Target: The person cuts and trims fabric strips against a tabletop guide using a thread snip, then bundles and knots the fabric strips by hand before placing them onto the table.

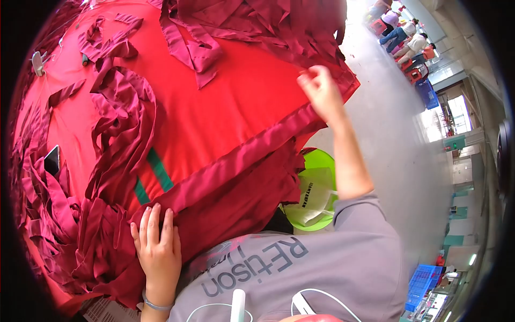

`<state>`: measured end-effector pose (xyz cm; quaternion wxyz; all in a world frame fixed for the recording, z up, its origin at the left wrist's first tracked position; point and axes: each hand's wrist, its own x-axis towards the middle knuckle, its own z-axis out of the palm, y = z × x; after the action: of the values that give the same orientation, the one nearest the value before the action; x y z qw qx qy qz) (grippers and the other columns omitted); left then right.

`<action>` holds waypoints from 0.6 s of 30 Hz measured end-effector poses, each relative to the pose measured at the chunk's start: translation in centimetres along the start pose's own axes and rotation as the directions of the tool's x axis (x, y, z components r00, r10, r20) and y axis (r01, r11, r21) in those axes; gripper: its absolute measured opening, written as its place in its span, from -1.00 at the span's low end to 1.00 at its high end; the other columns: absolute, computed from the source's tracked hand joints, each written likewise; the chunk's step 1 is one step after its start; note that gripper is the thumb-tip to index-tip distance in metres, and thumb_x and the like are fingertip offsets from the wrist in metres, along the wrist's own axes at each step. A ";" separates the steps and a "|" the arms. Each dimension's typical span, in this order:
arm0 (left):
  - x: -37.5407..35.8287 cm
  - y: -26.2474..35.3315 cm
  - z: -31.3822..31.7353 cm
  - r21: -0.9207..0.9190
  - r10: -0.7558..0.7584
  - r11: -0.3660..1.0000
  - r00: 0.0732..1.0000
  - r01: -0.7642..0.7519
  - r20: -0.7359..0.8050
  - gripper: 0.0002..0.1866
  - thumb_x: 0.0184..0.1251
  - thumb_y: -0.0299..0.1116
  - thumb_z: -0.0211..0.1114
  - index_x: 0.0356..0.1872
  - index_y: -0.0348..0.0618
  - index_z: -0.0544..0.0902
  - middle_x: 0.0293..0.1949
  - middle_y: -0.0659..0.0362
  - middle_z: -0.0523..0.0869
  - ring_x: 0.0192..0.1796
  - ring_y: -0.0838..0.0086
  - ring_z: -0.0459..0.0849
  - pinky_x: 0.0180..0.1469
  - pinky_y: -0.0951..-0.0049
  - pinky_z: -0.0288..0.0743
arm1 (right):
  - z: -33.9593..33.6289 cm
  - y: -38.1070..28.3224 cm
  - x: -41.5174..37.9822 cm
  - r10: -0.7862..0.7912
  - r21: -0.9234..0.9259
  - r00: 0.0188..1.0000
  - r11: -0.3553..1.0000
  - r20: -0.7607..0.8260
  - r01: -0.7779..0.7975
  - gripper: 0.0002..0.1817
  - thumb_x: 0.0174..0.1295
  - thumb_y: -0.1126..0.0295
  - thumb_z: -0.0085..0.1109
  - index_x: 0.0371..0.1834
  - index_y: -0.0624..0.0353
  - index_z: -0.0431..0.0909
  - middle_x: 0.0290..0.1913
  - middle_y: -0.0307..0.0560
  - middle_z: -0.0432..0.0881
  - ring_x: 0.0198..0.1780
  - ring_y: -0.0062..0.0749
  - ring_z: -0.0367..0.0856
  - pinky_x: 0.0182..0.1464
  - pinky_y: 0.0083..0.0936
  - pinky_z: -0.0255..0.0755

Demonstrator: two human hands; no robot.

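Observation:
My left hand [156, 244] lies with its fingers stretched out on a dark red fabric strip [230, 166], which runs along the near edge of a bright red cloth surface [236, 102]. Two green bands [160, 169] cross the red surface just beyond those fingertips. Farther along, close to the right-hand corner, my right hand [324, 94] is raised over the cloth with its fingers curled and pinched together. What they hold, if anything, is too small to make out. Dark red fabric hangs down between the strip and my body.
Tangled dark red fabric strips [123, 118] are heaped at the left and the far side. A phone [52, 160] rests among them. Below the edge stands a lime-green container [328, 161] with a white bag. Seated people [407, 40] and blue crates [422, 287] are across the floor.

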<state>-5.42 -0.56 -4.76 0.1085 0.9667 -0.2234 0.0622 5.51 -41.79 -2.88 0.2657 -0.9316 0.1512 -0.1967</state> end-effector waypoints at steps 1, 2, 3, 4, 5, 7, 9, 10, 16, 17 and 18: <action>-0.1 -0.1 0.0 -0.008 -0.003 1.000 1.000 0.003 0.023 -0.63 0.19 -0.43 0.18 0.06 -0.10 0.57 0.18 0.08 0.48 0.26 0.20 0.38 0.36 0.07 0.04 | 0.8 -2.5 -2.2 -0.068 0.135 0.995 0.989 0.079 0.057 -0.57 0.24 0.19 0.14 0.02 0.26 0.33 -0.31 0.05 0.58 -0.29 -0.24 0.59 -0.22 -0.36 0.45; -0.2 -0.3 0.0 -0.014 -0.003 1.000 0.999 0.004 0.050 -0.61 0.19 -0.42 0.18 0.09 -0.08 0.55 0.22 0.06 0.43 0.28 0.17 0.35 0.36 0.06 0.06 | 1.3 -5.0 -4.4 -0.150 0.285 0.978 0.953 0.146 0.104 -0.69 0.28 0.32 0.08 -0.01 0.24 0.33 -0.34 0.01 0.55 -0.35 -0.34 0.55 -0.27 -0.41 0.42; -0.2 -0.2 -0.1 -0.020 -0.007 1.000 0.999 0.008 0.045 -0.61 0.19 -0.42 0.18 0.09 -0.08 0.55 0.22 0.06 0.43 0.28 0.17 0.35 0.36 0.06 0.06 | 2.5 -6.6 -6.3 -0.216 0.381 0.965 0.913 0.148 0.146 -0.76 0.29 0.38 0.02 -0.03 0.23 0.33 -0.34 -0.01 0.55 -0.37 -0.35 0.52 -0.29 -0.43 0.40; -0.1 -0.3 -0.1 -0.033 -0.010 0.999 0.999 0.011 0.033 -0.61 0.19 -0.43 0.18 0.09 -0.07 0.55 0.22 0.05 0.42 0.29 0.15 0.35 0.35 0.07 0.07 | 3.3 -8.5 -8.2 -0.268 0.404 0.947 0.897 0.178 0.179 -0.76 0.27 0.42 0.04 -0.04 0.23 0.35 -0.32 -0.02 0.54 -0.34 -0.35 0.54 -0.26 -0.44 0.41; -0.1 -0.3 -0.1 -0.047 -0.013 0.999 1.000 0.014 0.023 -0.61 0.19 -0.44 0.18 0.09 -0.06 0.55 0.22 0.04 0.42 0.29 0.14 0.34 0.35 0.08 0.09 | 3.4 -11.1 -10.2 -0.316 0.503 0.919 0.849 0.236 0.162 -0.74 0.24 0.45 0.08 -0.03 0.24 0.36 -0.29 0.00 0.56 -0.26 -0.30 0.59 -0.21 -0.43 0.43; -0.1 -0.4 0.1 -0.067 -0.012 0.998 1.000 0.010 -0.023 -0.61 0.18 -0.44 0.19 0.09 -0.06 0.56 0.23 0.03 0.41 0.29 0.12 0.34 0.34 0.09 0.12 | 4.2 -13.5 -13.4 -0.434 0.562 0.799 0.813 0.416 0.149 -0.66 0.18 0.50 0.11 0.04 0.24 0.36 -0.21 0.12 0.57 -0.23 -0.05 0.62 -0.25 -0.35 0.51; 0.0 -0.5 0.4 -0.076 -0.037 0.997 0.998 0.034 -0.048 -0.60 0.17 -0.45 0.20 0.08 -0.06 0.56 0.23 0.02 0.41 0.28 0.10 0.33 0.32 0.11 0.15 | 6.5 -14.7 -16.0 -0.623 0.512 0.744 0.733 0.242 0.447 -0.60 0.12 0.46 0.14 0.06 0.26 0.38 -0.33 0.02 0.58 -0.37 -0.15 0.62 -0.36 -0.35 0.51; 0.2 -0.5 0.7 -0.131 -0.018 0.991 0.998 0.010 -0.058 -0.60 0.15 -0.45 0.21 0.08 -0.05 0.56 0.23 0.01 0.41 0.28 0.10 0.33 0.31 0.12 0.17 | 6.5 -15.3 -16.5 -0.671 0.420 0.674 0.732 0.309 0.536 -0.62 0.11 0.45 0.14 0.03 0.25 0.41 -0.39 -0.03 0.57 -0.43 -0.21 0.61 -0.42 -0.38 0.49; -0.5 -0.3 1.2 -0.127 -0.071 0.990 0.995 0.063 -0.063 -0.50 0.09 -0.37 0.26 0.14 0.06 0.51 0.22 0.13 0.42 0.24 0.22 0.37 0.27 0.11 0.23 | 7.7 -15.4 -17.4 -0.636 0.232 0.714 0.771 0.292 0.593 -0.67 0.07 0.43 0.17 -0.05 0.21 0.54 -0.57 -0.15 0.51 -0.63 -0.33 0.53 -0.59 -0.47 0.41; -0.5 -0.5 1.4 -0.127 -0.067 0.990 0.994 0.057 -0.082 -0.49 0.09 -0.35 0.27 0.15 0.09 0.50 0.22 0.16 0.41 0.24 0.25 0.38 0.27 0.10 0.23 | 7.7 -15.5 -17.4 -0.606 0.192 0.757 0.795 0.244 0.575 -0.67 0.05 0.44 0.19 -0.07 0.22 0.55 -0.57 -0.15 0.50 -0.63 -0.33 0.53 -0.59 -0.47 0.41; -0.5 -0.5 1.7 -0.105 -0.065 0.993 0.993 0.054 -0.101 -0.49 0.08 -0.33 0.28 0.15 0.13 0.50 0.23 0.17 0.41 0.23 0.26 0.38 0.27 0.09 0.23 | 7.6 -15.8 -17.6 -0.614 0.196 0.746 0.789 0.256 0.582 -0.67 0.03 0.46 0.21 -0.08 0.23 0.57 -0.57 -0.16 0.50 -0.64 -0.34 0.52 -0.59 -0.47 0.40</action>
<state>-5.47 -0.30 -6.59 0.1708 0.9616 -0.1913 0.0976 -3.74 -18.87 -5.08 0.2564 -0.9345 -0.2089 -0.1320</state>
